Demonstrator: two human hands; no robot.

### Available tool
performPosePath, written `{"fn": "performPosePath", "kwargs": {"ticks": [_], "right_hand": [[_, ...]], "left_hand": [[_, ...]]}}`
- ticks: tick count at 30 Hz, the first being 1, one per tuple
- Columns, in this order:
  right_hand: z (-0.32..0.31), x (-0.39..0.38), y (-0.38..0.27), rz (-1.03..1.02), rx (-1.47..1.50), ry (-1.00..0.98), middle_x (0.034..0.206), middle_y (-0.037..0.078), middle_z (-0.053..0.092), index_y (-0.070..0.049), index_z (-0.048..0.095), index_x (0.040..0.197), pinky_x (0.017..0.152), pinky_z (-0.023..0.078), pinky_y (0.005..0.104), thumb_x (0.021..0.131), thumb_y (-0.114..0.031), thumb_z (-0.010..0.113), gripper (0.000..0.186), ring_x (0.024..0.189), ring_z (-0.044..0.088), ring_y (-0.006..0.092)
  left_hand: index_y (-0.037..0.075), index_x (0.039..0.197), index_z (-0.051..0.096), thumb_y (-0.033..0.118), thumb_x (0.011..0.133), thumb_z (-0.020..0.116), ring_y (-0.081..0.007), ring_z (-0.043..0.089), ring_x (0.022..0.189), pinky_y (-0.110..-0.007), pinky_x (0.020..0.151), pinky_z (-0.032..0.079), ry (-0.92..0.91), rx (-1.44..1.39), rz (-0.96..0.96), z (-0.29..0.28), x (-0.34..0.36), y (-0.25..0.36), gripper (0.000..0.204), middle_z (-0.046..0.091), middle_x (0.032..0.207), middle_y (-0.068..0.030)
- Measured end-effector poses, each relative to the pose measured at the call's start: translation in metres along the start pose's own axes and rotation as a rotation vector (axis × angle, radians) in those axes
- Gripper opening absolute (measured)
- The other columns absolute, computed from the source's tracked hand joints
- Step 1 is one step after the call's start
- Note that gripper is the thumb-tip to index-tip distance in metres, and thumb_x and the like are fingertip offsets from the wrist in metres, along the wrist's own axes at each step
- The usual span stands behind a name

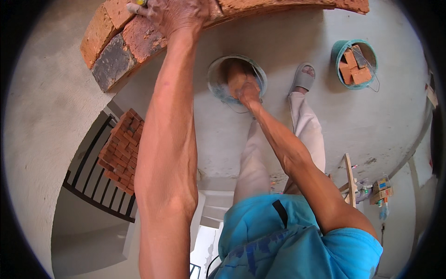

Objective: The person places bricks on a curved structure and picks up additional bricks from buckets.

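Note:
At the top edge, my left hand (pixel 179 16) lies over a curved course of red bricks (pixel 144 39), fingers spread toward the left. The picture's edge cuts off part of this hand. A small yellow bit shows by one finger; I cannot make out what it is. Lower down, my right hand (pixel 249 91) reaches into a pale, mortar-smeared bucket (pixel 213 88) on the floor. Its fingers are closed on the near end of an orange-red brick (pixel 237 74) tilted inside the bucket. Shadow hides the brick's far end.
A green bucket (pixel 338 53) with several brick pieces stands at right, past my sandalled foot (pixel 304 79). Left of my left forearm, a brick stack (pixel 121 151) is seen beyond a black railing (pixel 88 172). A wooden frame (pixel 349 181) stands at lower right.

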State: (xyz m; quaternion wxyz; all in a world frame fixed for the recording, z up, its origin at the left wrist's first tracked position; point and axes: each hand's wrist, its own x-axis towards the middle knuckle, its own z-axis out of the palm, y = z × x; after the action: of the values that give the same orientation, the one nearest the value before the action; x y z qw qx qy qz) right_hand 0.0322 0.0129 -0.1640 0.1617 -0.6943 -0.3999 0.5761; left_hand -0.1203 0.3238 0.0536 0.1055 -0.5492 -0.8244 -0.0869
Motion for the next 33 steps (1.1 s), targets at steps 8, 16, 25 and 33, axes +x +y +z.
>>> {"fn": "performPosePath", "kwargs": {"ticks": [8, 16, 25, 33], "right_hand": [[0.018, 0.0, 0.006, -0.086, -0.835, -0.173, 0.115, 0.018, 0.071, -0.001, 0.072, 0.106, 0.088, 0.054, 0.0373, 0.086, -0.029, 0.067, 0.035, 0.105, 0.069, 0.0292], [0.046, 0.02, 0.025, 0.25, -0.578, 0.074, 0.1, 0.016, 0.075, -0.002, 0.073, 0.099, 0.084, 0.056, 0.0414, 0.086, -0.027, 0.07, 0.029, 0.097, 0.072, 0.0335], [0.056, 0.025, 0.028, 0.253, -0.661, -0.071, 0.114, 0.02, 0.071, -0.005, 0.069, 0.116, 0.093, 0.055, 0.044, 0.09, -0.029, 0.065, 0.036, 0.108, 0.068, 0.0347], [0.055, 0.03, 0.017, 0.098, -0.646, -0.205, 0.121, 0.027, 0.065, 0.0, 0.052, 0.134, 0.093, 0.055, 0.0461, 0.09, -0.027, 0.062, 0.052, 0.11, 0.066, 0.0417]], "left_hand": [[-0.003, 0.154, 0.034, 0.052, 0.099, 0.052, -0.0462, 0.025, 0.149, -0.056, 0.123, 0.013, 0.057, 0.111, 0.009, -0.007, -0.007, -0.028, 0.08, 0.032, 0.158, -0.031], [-0.004, 0.154, 0.033, 0.052, 0.099, 0.051, -0.0448, 0.022, 0.151, -0.054, 0.124, 0.009, -0.02, -0.03, 0.01, 0.0, -0.006, -0.005, 0.081, 0.031, 0.159, -0.0306], [-0.003, 0.155, 0.032, 0.052, 0.099, 0.051, -0.0442, 0.021, 0.151, -0.052, 0.124, 0.007, -0.032, -0.052, -0.037, -0.008, -0.003, -0.003, 0.081, 0.029, 0.159, -0.032], [-0.003, 0.155, 0.031, 0.056, 0.097, 0.05, -0.0464, 0.023, 0.149, -0.056, 0.122, 0.011, -0.058, -0.08, -0.008, 0.005, -0.003, -0.014, 0.084, 0.029, 0.158, -0.0327]]}}
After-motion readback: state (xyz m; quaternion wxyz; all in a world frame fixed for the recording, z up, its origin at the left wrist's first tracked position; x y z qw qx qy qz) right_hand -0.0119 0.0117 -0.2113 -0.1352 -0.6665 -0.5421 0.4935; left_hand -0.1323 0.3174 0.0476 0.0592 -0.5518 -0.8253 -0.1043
